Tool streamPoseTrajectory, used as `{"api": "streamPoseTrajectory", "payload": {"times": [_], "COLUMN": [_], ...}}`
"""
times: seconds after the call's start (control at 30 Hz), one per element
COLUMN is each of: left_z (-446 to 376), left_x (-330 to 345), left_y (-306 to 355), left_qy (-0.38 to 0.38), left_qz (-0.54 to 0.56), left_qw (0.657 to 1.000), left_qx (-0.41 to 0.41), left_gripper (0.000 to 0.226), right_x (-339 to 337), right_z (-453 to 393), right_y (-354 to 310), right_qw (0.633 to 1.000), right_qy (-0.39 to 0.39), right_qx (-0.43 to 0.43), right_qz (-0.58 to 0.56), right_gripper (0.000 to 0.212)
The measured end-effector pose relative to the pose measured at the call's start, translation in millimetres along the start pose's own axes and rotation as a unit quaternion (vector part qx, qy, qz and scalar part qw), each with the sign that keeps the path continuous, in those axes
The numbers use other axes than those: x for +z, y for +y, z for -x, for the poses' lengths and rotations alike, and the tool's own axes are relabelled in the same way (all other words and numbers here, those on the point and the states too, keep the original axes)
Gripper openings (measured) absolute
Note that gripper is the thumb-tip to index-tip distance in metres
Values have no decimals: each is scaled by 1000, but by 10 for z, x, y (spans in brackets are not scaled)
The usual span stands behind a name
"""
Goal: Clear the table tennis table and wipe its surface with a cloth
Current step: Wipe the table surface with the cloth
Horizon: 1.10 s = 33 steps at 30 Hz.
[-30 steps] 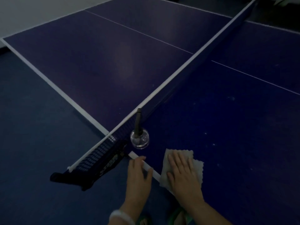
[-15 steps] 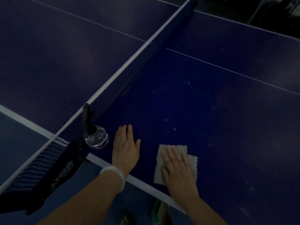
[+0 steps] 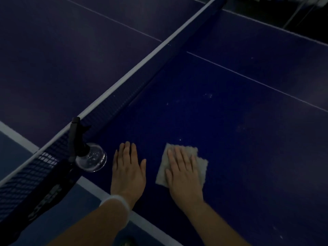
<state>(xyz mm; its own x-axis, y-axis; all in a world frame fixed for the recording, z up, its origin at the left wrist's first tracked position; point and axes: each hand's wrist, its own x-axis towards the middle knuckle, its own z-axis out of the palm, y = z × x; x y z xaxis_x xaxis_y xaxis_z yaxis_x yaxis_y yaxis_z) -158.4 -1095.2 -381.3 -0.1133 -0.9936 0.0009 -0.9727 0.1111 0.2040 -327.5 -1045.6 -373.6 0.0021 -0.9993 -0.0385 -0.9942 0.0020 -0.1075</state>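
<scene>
A dim blue counter seen from above. The right hand lies flat, fingers straight and close together, pressing a pale cloth near the counter's near edge. The left hand rests flat beside it, fingers spread. Pale specks (likely the next to be wiped) lie ahead of the cloth, toward the net. A spray bottle stands left.

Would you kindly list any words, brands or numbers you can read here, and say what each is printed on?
None can be read.
Net clamp: pale lettering runs along it, too dark and blurred to make out.
Spray bottle, cloth, bracelet and table: no print visible; the table carries only white lines.
</scene>
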Motion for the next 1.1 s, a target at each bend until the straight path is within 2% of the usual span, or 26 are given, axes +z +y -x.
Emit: {"api": "streamPoseTrajectory", "payload": {"times": [0.03,0.07,0.13,0.2,0.27,0.3,0.37,0.53,0.67,0.73,0.83,0.9,0.97,1.03,1.1], "left_z": [-4,-7,-5,-3,-4,-6,-6,-11,-21,-16,-15,-16,-16,-16,-12], "left_x": [3,4,-1,-9,-13,-14,-11,-24,-41,-28,2,3,-1,-4,-4], "left_y": [1,1,12,17,17,17,16,23,48,33,15,17,24,30,32], "left_qy": [2,2,-3,-9,-13,-13,-16,-16,-19,-19,-16,-18,-19,-23,-25], "left_qz": [-1,-5,-15,-17,-17,-20,-19,-12,-19,-15,-8,-7,-14,-18,-16], "left_qw": [1000,1000,1000,1000,1000,1000,1000,1000,999,999,1000,999,999,999,999], "left_qx": [-1,-1,-2,-9,-15,-17,-18,-16,-23,-24,-26,-27,-26,-24,-26], "left_gripper": [67,67,69,69,68,68,66,65,65,66,68,67,67,67,67], "right_x": [-6,-16,-90,-152,-133,-92,-19,-26,-45,-71,-101,-113,-19,101,96], "right_z": [-168,-312,-418,-233,56,162,177,-794,-1430,-1491,-1279,-1039,-766,-483,-347], "right_y": [122,309,767,1099,1070,946,616,-69,-30,242,617,515,173,-95,11], "right_qw": [998,994,993,974,958,960,976,999,993,995,988,981,992,999,994], "right_qy": [-26,-55,-50,-3,16,21,16,-5,-57,-63,-26,4,34,43,1], "right_qx": [-48,-61,64,220,286,280,216,0,-97,-56,148,194,121,-11,-104], "right_qz": [32,71,89,50,-5,-6,-10,-35,27,47,21,-3,20,2,16], "right_gripper": [63,66,61,58,59,60,59,57,56,57,59,60,63,64,59]}}
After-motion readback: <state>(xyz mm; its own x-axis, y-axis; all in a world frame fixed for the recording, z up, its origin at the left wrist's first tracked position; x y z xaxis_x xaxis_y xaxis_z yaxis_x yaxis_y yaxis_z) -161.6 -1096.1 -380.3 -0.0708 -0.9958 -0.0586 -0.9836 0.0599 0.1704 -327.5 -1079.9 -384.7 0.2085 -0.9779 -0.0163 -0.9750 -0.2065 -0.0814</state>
